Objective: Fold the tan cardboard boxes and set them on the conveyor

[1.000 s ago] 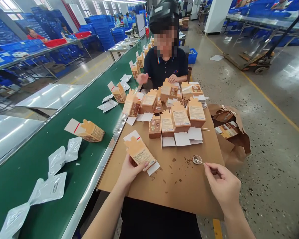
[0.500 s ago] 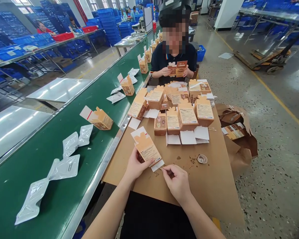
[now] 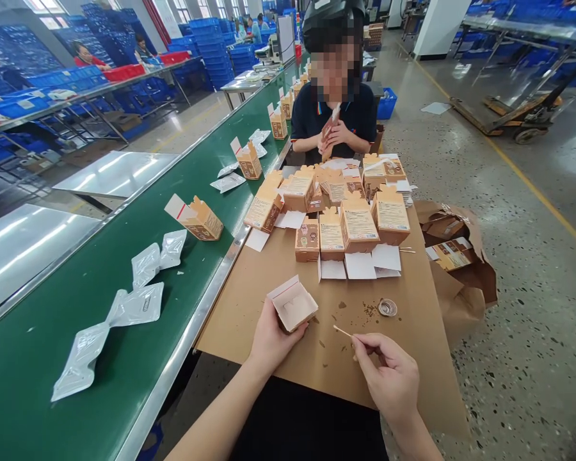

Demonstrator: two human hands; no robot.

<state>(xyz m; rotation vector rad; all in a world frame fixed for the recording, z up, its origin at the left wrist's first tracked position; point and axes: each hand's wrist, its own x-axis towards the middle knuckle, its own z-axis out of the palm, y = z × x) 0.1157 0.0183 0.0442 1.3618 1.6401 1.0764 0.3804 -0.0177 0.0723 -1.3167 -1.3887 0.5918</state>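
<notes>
My left hand (image 3: 276, 339) is closed around a small carton (image 3: 295, 304), tipped so that its pale open inside faces me. Between the thumb and fingers of my right hand (image 3: 388, 371) is a cotton swab (image 3: 342, 330), its tip pointing left toward the carton but apart from it. Beyond my right hand, a small clear dish (image 3: 387, 308) sits on the brown table cover (image 3: 278, 266), beside dark specks and stains. Several printed brown cartons (image 3: 360, 224) with raised flaps stand farther back.
On the left runs a green conveyor belt (image 3: 139, 358) carrying silver pouches (image 3: 84, 362) and upright cartons (image 3: 204, 219). A co-worker (image 3: 333, 121) sits across the table, holding a carton. To the right, a brown paper bag (image 3: 461, 269) with flat cartons stands on the floor.
The carton in my left hand went from flat to opened out. My right hand moved right with the swab, away from the carton. Items on the belt shifted away from me; the co-worker turned their carton.
</notes>
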